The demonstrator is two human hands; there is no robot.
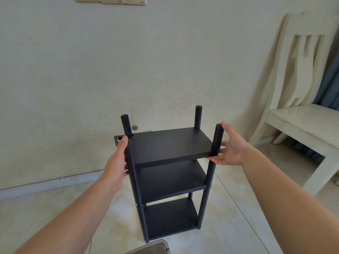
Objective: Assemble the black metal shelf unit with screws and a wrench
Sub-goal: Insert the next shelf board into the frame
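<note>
The black shelf unit [169, 180] is seen standing upright on the pale tiled floor [229, 226], three boards fitted between four posts. Its near-left post [134, 178] is gripped by the left hand [117, 162], thumb up by the post's cap. The top board's [172, 143] right edge is touched by the right hand [232, 145], fingers straight, beside the near-right post [217, 138]. A pale chair [300, 114] is set by the wall.

Soft, even daylight, no glare

Pale wall [91, 79] and floor [229, 226] are evenly lit. The black shelf unit [170, 143] reads dark, its faces barely separated. Wide-angle bending bows the chair [300, 74] at the right edge; corners look slightly soft.
</note>
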